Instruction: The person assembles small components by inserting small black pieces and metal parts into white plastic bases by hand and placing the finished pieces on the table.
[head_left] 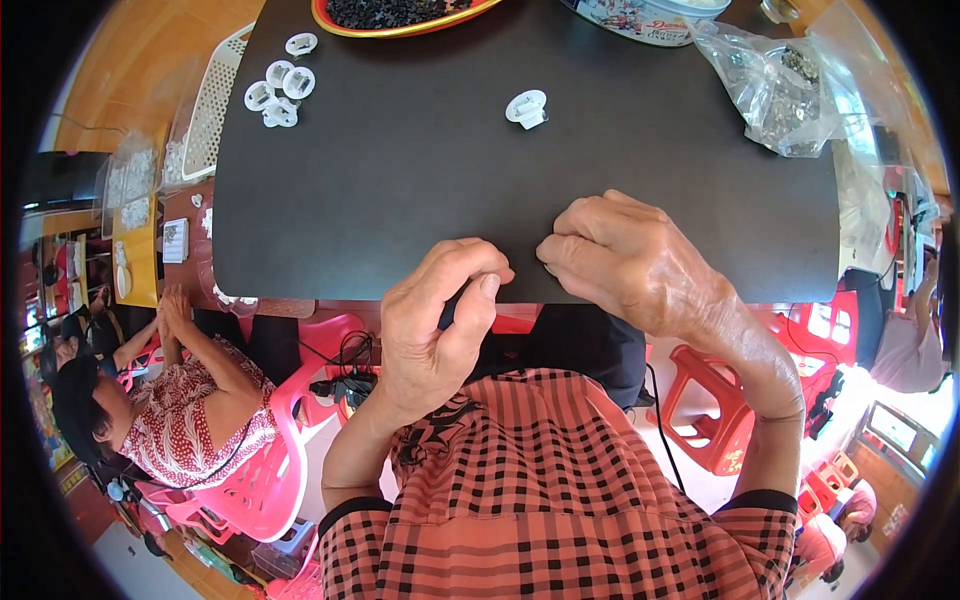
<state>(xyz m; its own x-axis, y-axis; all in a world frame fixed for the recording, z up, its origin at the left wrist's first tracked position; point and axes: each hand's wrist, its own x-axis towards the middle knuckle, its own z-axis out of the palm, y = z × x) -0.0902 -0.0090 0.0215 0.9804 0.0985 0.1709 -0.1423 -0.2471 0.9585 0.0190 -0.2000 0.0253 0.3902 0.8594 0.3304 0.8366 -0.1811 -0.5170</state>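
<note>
Head cam, L hand (430, 315) & R hand (640, 265) curled, can't tell contents, matte blk tabletop (380, 190), wht disc (526, 108), crinkly bag (790, 105)

Table (400, 190): one. Discs (527, 106) on it: six, five at the left and one near the middle. Dish (400, 33): one. Black pieces (392, 12) in it: too many to count. Tin (640, 24): one. Bag (788, 112): one. Basket (212, 110) at left: one. Left hand (432, 318): one. Right hand (632, 258): one.

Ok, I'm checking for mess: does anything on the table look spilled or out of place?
Nothing looks spilled; one white piece just looks stray, lying beyond the right hand, apart from the white cluster farther left.
</note>
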